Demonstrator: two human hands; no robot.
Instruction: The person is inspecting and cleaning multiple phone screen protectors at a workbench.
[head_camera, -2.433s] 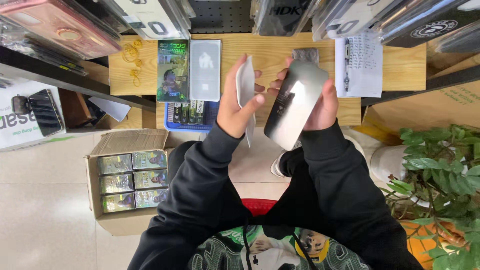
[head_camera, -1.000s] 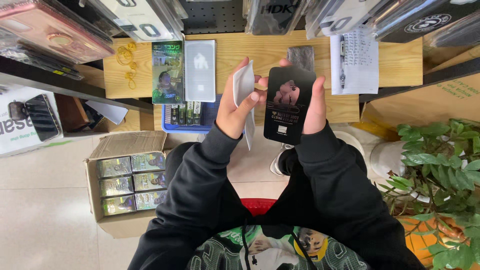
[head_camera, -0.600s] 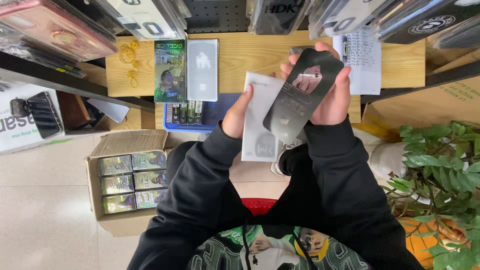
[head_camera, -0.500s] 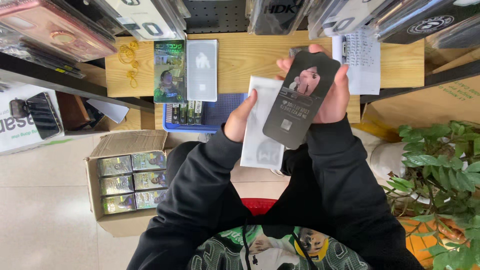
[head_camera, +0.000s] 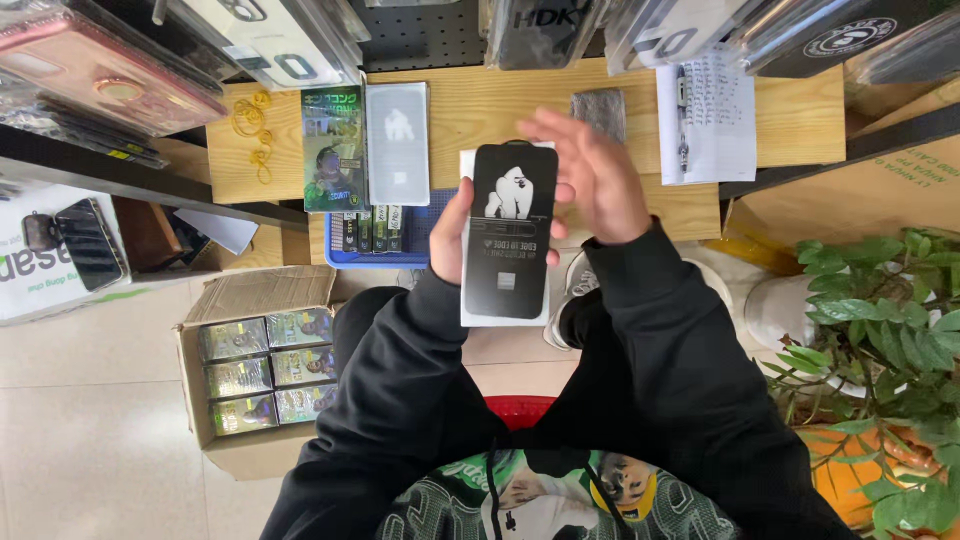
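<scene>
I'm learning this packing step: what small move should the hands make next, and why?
Probably bring the right hand back onto the black sleeve. It lies squared over the white card, but only the left hand holds the stack, while the right is open.

Left hand (head_camera: 450, 235) mostly hidden behind the black sleeve (head_camera: 511, 230) it grips, white card (head_camera: 505, 305) behind the sleeve largely covered, right hand (head_camera: 590, 180) fingers motion-blurred beside the grip, hanging packages (head_camera: 280, 40) above cut by top edge
</scene>
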